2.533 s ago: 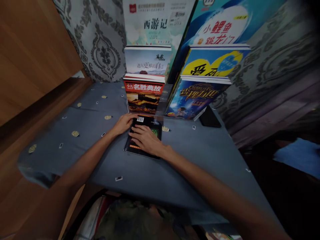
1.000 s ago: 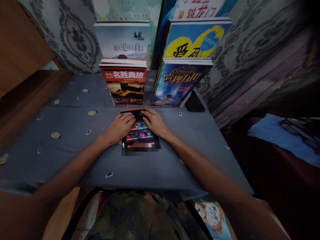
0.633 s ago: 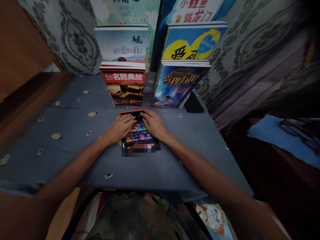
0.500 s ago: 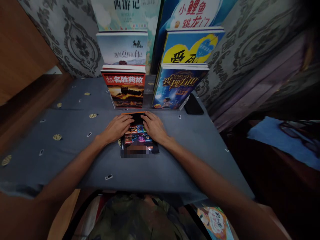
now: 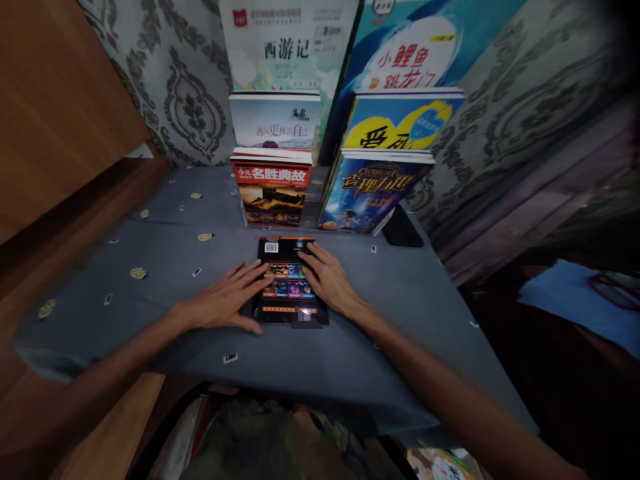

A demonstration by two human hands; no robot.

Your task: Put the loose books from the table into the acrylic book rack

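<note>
A black book [image 5: 289,310] lies flat on the table, its barcode side up, with rows of small coloured pictures. My left hand [image 5: 235,293] rests at its left edge, fingers spread, the fingertips on the cover and the thumb stretched toward the near left corner. Along the right edge lies my right hand [image 5: 327,277], fingers out over the upper right part of the cover. Neither hand grips the book. Part of its near edge is blurred out.
Behind the book, two stepped rows of books stand upright, with a red-topped book [image 5: 273,193] front left and a blue book [image 5: 373,193] front right. A black phone [image 5: 403,227] lies right of them. Grey patterned cloth [image 5: 170,280] covers the table.
My left hand has slid back toward me along the book's left edge and its fingers have spread, uncovering the barcode. My right hand stays on the right side. The view has tilted and shifted.
</note>
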